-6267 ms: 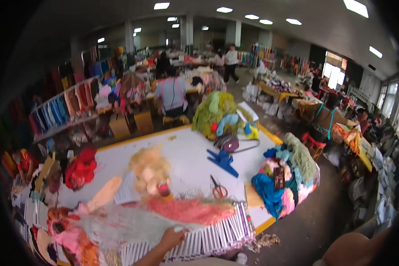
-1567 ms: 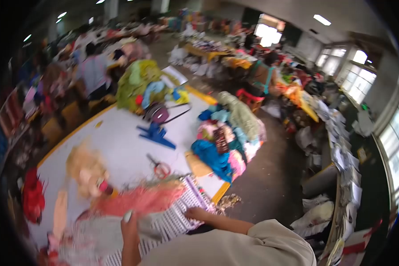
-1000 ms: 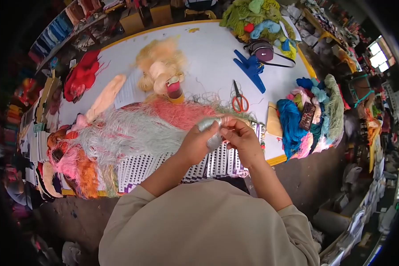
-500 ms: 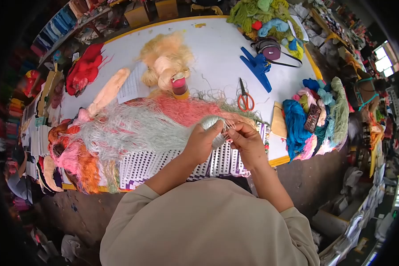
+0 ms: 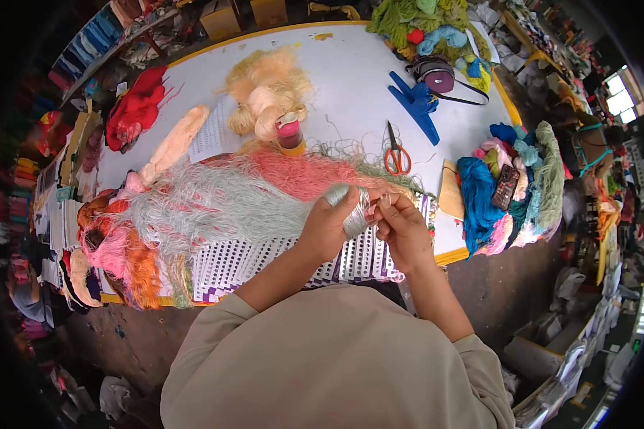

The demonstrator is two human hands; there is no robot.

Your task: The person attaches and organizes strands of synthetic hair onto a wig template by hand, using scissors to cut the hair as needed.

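My left hand [image 5: 327,227] is closed around a ball of pale silvery-grey thread [image 5: 355,220], its thumb resting on the windings. Just to the right, my right hand [image 5: 406,230] pinches a few loose strands of that thread between thumb and fingertips. Behind and left of the hands spreads a long loose heap of pale grey thread [image 5: 207,207], with coral-pink thread [image 5: 293,175] along its far side. White cards with rows of dark dots [image 5: 250,264] lie under and in front of the heap. Orange-handled scissors [image 5: 396,160] lie beyond my right hand.
Peach and cream yarn [image 5: 268,93] sits mid-table beside a pink-topped cone [image 5: 289,136]. A blue plastic clamp-like piece [image 5: 415,107] and a small purple bag [image 5: 436,75] lie at the far right. Coloured skeins [image 5: 483,193] with a patterned phone [image 5: 506,187] on them line the right edge.
My right hand has turned slightly, its fingers curling closer around the strands near the ball. The left hand keeps its hold on the ball, almost unmoved.
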